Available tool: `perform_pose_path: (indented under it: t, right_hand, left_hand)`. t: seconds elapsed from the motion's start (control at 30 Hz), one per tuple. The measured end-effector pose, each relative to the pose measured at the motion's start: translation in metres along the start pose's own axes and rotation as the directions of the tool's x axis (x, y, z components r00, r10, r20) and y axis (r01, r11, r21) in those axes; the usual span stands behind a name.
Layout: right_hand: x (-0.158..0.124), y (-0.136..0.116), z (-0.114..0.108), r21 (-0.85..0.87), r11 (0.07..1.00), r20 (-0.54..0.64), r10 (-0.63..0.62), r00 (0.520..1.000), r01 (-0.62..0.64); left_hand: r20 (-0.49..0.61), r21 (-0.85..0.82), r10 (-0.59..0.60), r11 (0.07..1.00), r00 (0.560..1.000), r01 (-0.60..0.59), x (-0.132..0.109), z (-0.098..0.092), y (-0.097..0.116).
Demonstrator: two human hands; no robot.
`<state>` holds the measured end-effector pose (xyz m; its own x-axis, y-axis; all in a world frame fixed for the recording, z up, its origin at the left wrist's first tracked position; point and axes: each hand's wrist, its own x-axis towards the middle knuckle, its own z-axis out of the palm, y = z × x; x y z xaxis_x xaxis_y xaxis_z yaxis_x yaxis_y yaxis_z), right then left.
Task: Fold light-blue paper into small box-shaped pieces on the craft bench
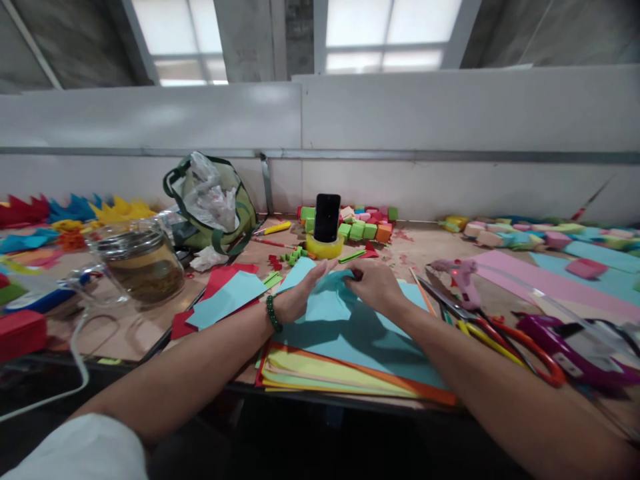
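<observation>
Both hands press on a light blue piece of paper (pixel 330 303) that lies on a larger blue sheet (pixel 370 340) at the middle of the table. My left hand (pixel 300 293), with a green bead bracelet at the wrist, has its fingers pinched on the paper's left part. My right hand (pixel 373 283) is closed on the paper's upper right edge. Under the blue sheet lies a stack of yellow, orange and red sheets (pixel 320 373).
A black phone (pixel 327 217) stands in a yellow tape roll (pixel 324 248) just beyond the hands. Coloured paper cubes (pixel 367 227) sit behind it. Scissors (pixel 500 330) and a pink glue gun (pixel 463 273) lie right. A glass jar (pixel 143 263) and green bag (pixel 210 200) stand left.
</observation>
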<state>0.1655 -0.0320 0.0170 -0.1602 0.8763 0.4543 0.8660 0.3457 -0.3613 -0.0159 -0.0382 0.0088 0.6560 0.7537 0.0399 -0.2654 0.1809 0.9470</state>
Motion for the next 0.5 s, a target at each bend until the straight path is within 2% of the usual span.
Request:
perform_pose_path:
  t: [0.1,0.2,0.27,0.33,0.37,0.43,0.5]
  right_hand:
    - [0.002,0.006,-0.002,0.047,0.997,-0.047,0.062,0.997,-0.060]
    - [0.004,0.010,-0.001,0.106,0.990,-0.083,0.105,0.991,-0.096]
    - [0.005,0.012,0.000,0.153,0.982,-0.079,0.124,0.989,-0.110]
    - [0.006,0.013,0.002,0.218,0.968,-0.059,0.142,0.988,-0.126]
    - [0.006,0.015,0.004,0.264,0.955,-0.049,0.152,0.987,-0.134]
    - [0.008,0.019,0.007,0.362,0.921,-0.043,0.169,0.985,-0.143]
    - [0.010,0.025,0.011,0.449,0.883,-0.059,0.178,0.982,-0.133]
  left_hand:
    - [0.019,-0.044,0.069,0.997,0.997,-0.068,-0.002,-0.001,0.001]
    - [0.037,0.050,0.159,0.986,0.987,-0.161,-0.001,-0.001,0.001]
    - [-0.012,0.165,0.171,0.972,0.985,-0.166,0.003,-0.003,0.001]
    - [-0.141,0.297,0.178,0.946,0.974,-0.130,0.007,-0.005,0.005]
    - [-0.215,0.373,0.213,0.920,0.953,-0.122,0.008,-0.005,0.008]
    - [-0.313,0.563,0.377,0.813,0.872,-0.149,0.000,-0.003,0.015]
    - [-0.248,0.747,0.536,0.636,0.807,-0.193,-0.023,0.006,0.017]
